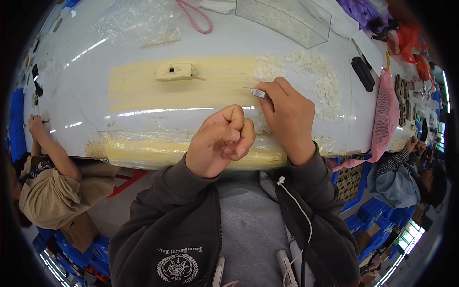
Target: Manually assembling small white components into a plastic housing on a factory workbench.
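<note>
My right hand [291, 115] pinches a small silver-grey tool [260, 93] with a thin tip pointing left over the yellow tape strips [220, 93]; its exact kind is too small to tell. Close to its fingertips, many small white chips [315, 71] lie spread across the tape's right end and the table. My left hand [221, 141] is raised near the table's front edge with fingers curled in; whatever it may hold is hidden. Farther left on the tape sits a small block [174, 71] covered in yellowish tape, with a dark round hole in its front.
A clear plastic box [287, 24] with white chips stands at the back, beside a pink cord loop [198, 19] and clear plastic bags [136, 21]. To the right lie a black case [363, 74] and a pink mesh bag [385, 117]. Co-workers sit at both sides.
</note>
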Available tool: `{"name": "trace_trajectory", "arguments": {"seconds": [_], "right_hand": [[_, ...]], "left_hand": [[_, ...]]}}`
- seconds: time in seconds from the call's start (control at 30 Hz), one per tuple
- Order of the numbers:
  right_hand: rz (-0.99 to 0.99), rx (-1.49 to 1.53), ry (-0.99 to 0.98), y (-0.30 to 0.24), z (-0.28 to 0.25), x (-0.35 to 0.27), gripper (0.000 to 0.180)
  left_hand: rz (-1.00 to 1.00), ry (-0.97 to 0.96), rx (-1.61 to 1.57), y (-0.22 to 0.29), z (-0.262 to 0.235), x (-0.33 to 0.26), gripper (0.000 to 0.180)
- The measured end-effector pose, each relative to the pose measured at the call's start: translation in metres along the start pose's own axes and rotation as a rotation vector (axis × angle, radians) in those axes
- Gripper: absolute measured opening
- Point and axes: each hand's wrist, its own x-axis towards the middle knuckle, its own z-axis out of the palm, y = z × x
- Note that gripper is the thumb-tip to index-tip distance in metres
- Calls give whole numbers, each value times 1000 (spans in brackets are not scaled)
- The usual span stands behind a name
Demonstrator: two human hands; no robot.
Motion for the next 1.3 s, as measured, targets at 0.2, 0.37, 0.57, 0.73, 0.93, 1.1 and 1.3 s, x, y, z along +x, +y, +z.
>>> {"name": "trace_trajectory", "arguments": {"seconds": [0.2,0.37,0.57,0.73,0.93,1.1,1.3], "right_hand": [[198,464,-91,-6,-14,-1,10],[441,897,-164,-23,-20,-17,7],[445,1085,-140,-25,-19,-27,16],[218,893,-219,-16,-24,-32,29],[79,780,-246,-12,-23,-36,36],[84,799,-241,-12,-21,-37,34],[85,784,-258,-13,-26,-36,34]], "left_hand": [[-36,178,153,6,10,2,6],[40,226,386,-1,11,-3,11],[95,222,356,2,16,-1,13],[23,153,180,4,11,-4,11],[-99,83,17,7,10,-4,10],[-123,80,-13,9,10,-5,11],[-133,89,17,9,12,-5,11]]}}
